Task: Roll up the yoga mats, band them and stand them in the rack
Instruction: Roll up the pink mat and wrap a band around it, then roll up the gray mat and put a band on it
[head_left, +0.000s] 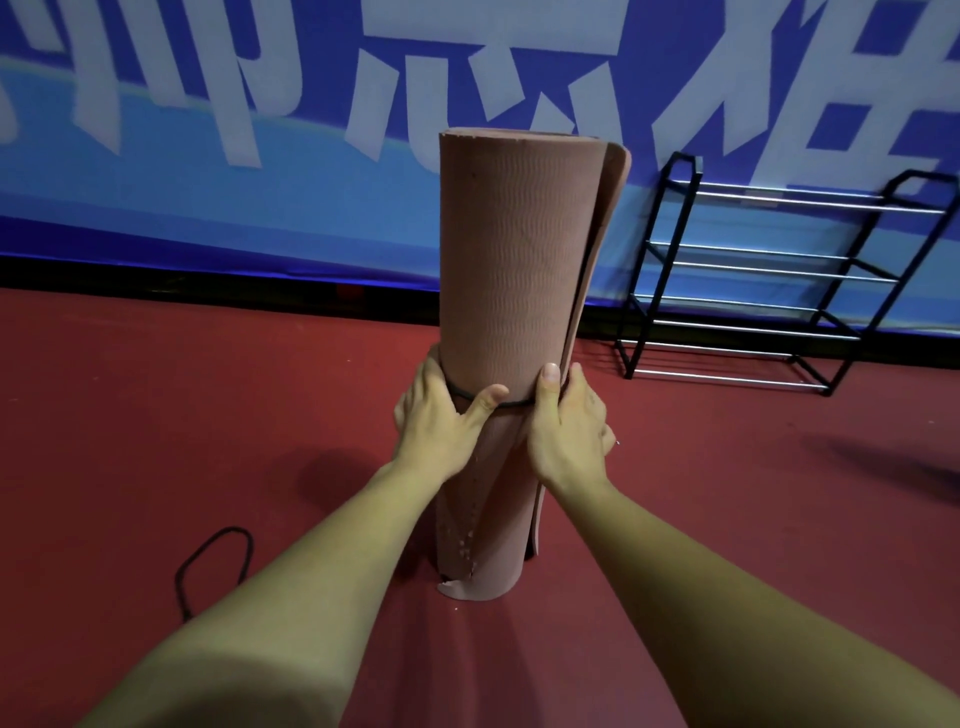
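Note:
A rolled pink yoga mat (511, 260) stands upright on the red floor in front of me, its outer flap loose along the right side. A thin black band (511, 404) circles the roll at about mid height. My left hand (441, 421) grips the roll from the left, thumb hooked over the band. My right hand (566, 426) grips it from the right, thumb pointing up against the mat, fingers wrapped behind. The black metal rack (779, 280) with silver rails stands against the wall at the right, with nothing in it.
A second black band (215, 564) lies on the red floor at the lower left. A blue banner wall (208, 156) with large white characters runs along the back. A dark shadow (893, 462) lies on the floor at the far right.

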